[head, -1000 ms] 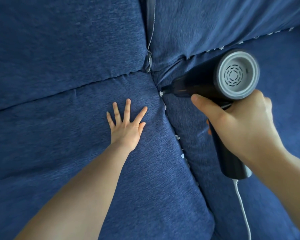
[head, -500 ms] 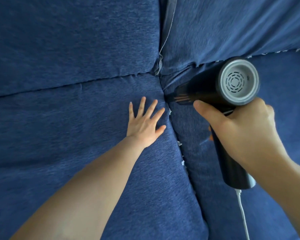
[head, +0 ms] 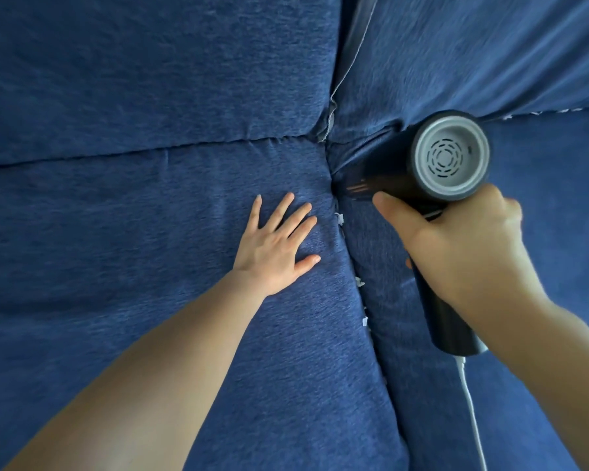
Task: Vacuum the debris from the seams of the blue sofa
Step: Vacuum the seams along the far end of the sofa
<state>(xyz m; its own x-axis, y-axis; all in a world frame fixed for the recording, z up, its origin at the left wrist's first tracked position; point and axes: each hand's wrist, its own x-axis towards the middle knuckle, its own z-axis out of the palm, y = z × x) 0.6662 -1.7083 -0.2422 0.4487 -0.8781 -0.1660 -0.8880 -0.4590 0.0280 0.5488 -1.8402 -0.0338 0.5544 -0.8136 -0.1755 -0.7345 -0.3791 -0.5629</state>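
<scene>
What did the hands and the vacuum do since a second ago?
The left hand slid flat across the seat cushion toward the seam and now presses beside it. The vacuum nozzle pushed deeper into the corner where the seams meet. The right hand kept its grip on the handle throughout. White debris bits lower in the seam stayed put, and the white cord hangs as before.

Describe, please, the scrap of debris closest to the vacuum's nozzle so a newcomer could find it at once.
Start at the seam between the two blue seat cushions, running down from where the vacuum points. The scrap lies just below the nozzle, right of the left hand. It is the topmost of the pale bits in that seam.
</scene>
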